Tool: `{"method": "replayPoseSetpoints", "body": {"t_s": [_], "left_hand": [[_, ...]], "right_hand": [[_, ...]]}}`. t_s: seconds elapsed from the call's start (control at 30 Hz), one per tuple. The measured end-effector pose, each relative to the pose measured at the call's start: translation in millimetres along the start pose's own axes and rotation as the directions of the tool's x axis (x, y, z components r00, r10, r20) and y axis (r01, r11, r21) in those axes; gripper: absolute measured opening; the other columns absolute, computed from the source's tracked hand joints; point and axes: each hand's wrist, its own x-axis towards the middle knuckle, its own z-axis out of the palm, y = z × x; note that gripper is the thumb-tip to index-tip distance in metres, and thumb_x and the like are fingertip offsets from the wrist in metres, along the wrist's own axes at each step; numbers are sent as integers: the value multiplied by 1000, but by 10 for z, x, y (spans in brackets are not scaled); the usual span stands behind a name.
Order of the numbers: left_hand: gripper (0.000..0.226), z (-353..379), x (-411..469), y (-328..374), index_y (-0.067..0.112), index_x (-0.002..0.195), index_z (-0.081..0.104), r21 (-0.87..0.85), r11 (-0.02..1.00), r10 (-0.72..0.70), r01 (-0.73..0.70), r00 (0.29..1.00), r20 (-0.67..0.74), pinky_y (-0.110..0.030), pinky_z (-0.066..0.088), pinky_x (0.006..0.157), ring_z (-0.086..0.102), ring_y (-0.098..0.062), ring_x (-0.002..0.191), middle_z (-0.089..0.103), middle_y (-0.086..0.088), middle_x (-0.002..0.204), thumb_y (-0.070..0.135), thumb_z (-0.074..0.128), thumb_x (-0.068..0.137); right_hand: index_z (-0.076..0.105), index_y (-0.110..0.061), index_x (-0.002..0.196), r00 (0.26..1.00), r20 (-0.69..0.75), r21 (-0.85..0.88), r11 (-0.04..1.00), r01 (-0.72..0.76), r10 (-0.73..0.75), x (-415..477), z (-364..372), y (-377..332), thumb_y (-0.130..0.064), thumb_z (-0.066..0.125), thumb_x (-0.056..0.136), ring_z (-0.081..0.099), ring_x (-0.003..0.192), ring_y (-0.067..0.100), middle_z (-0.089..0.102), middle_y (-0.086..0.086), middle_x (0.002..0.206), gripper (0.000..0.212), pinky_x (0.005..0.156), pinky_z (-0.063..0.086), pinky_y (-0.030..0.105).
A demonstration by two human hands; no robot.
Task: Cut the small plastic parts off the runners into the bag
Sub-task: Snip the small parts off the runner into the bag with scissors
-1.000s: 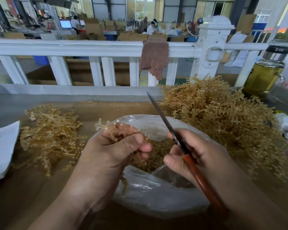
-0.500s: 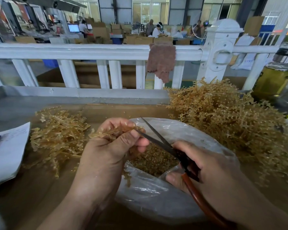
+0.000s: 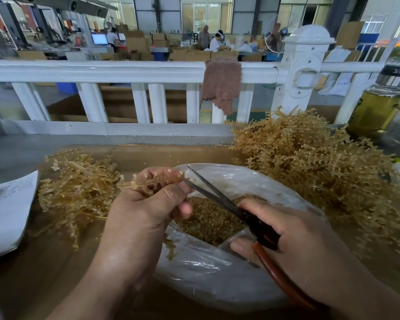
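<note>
My left hand [image 3: 143, 213] grips an amber plastic runner [image 3: 153, 180] with small parts along it, held level over the bag's left rim. My right hand [image 3: 293, 236] holds scissors [image 3: 219, 199] with dark blades and red-brown handles. The blades are parted, their tips at the runner's right end. Below both hands lies a clear plastic bag [image 3: 217, 273], open at the top, with a heap of small amber cut parts [image 3: 208, 220] inside.
A big pile of amber runners [image 3: 314, 162] lies to the right, a smaller pile [image 3: 79, 188] to the left. White paper [image 3: 7, 211] sits at the left edge. A white railing [image 3: 125, 72] with a brown cloth [image 3: 221, 84] runs behind; a jar of yellow liquid [image 3: 379, 105] stands far right.
The scissors swung down from pointing up to lie across the bag, blades now parted at the runner's end. My left hand turned the runner to lie level and raised it slightly.
</note>
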Motion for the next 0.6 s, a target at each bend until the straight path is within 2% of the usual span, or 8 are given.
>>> {"method": "replayPoseSetpoints", "body": {"t_s": [0.1,0.17,0.27,0.4,0.6], "left_hand": [[8,-22,18,-4,20,81,78,5,1000,11,-11,1000,-13,-33,49,73,60,-18,62,61,-7,65,22,81,73],[19,-40,35,-2,21,82,79,-7,1000,13,-14,999,-31,-29,53,71,59,-16,61,60,-5,64,27,86,65],[24,-66,59,1,24,83,79,-14,1000,25,-26,999,-36,-34,50,73,58,-15,61,59,-3,66,32,85,61],[25,-85,77,-2,25,83,78,18,999,40,-39,999,-25,-33,50,70,57,-16,62,60,-1,71,33,85,61],[25,-89,70,1,27,83,76,71,996,54,-53,998,-18,-30,46,67,57,-16,62,62,-2,70,35,84,61]], "right_hand": [[36,-62,115,1000,-10,-26,1000,15,-16,0,-3,15,-83,47,69,58,86,-12,58,-32,102,52,78,46,12],[36,-59,117,999,-22,-29,999,27,-28,0,-8,25,-83,49,70,58,84,-13,59,-32,100,54,76,46,11],[42,-56,116,999,-20,-19,999,37,-38,-3,-29,30,-80,52,71,60,77,-11,62,-31,92,52,67,47,10],[52,-46,115,999,-25,-6,999,47,-47,-8,-34,43,-75,56,72,62,69,-5,65,-24,85,52,61,49,18],[59,-42,106,998,-6,-5,998,59,-59,-1,-44,51,-74,55,74,60,65,-2,62,-24,78,46,51,39,11]]}}
